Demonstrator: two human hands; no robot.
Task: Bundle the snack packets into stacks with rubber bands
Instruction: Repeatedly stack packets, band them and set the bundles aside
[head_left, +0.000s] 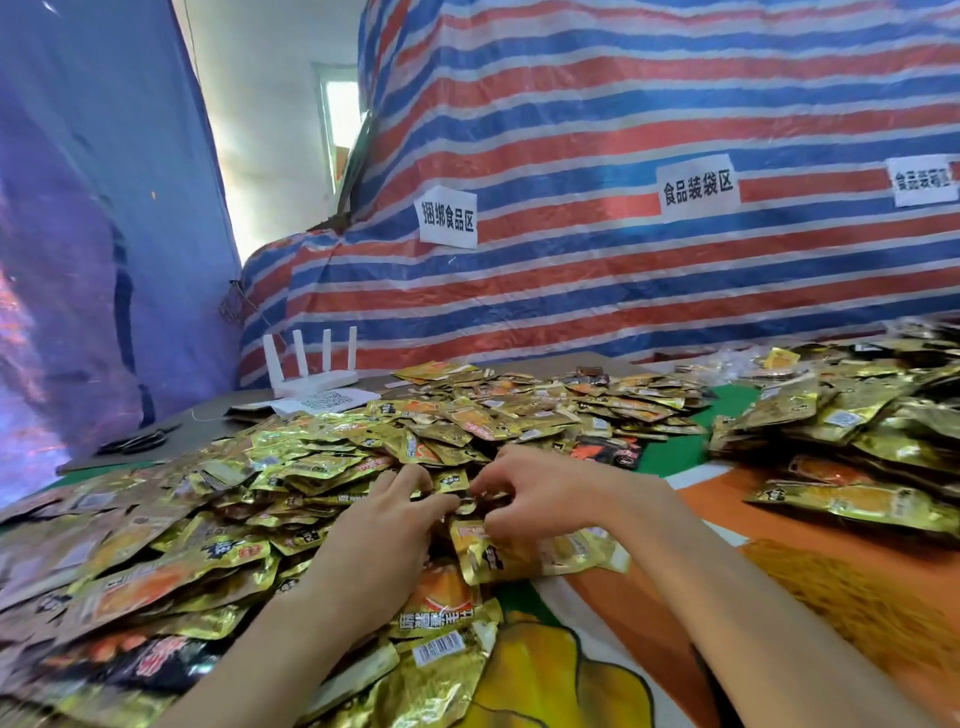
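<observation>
Tarp (623, 291) carries three signs (448, 217); left hand (384, 525) touches, right hand (540, 493) pinches packets (311, 467).

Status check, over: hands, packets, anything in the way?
Left hand flat on loose packets. Right hand pinching a few. Nothing blocking; router and scissors sit far left.

We see a bright, evenly lit scene; daylight pours from the window (340, 124), blown out to white. The gold foil packets (322, 457) throw scattered glare. Wide-angle bending curves the striped tarp (623, 130), and the left edge smears into purple blur; shadows are soft.
</observation>
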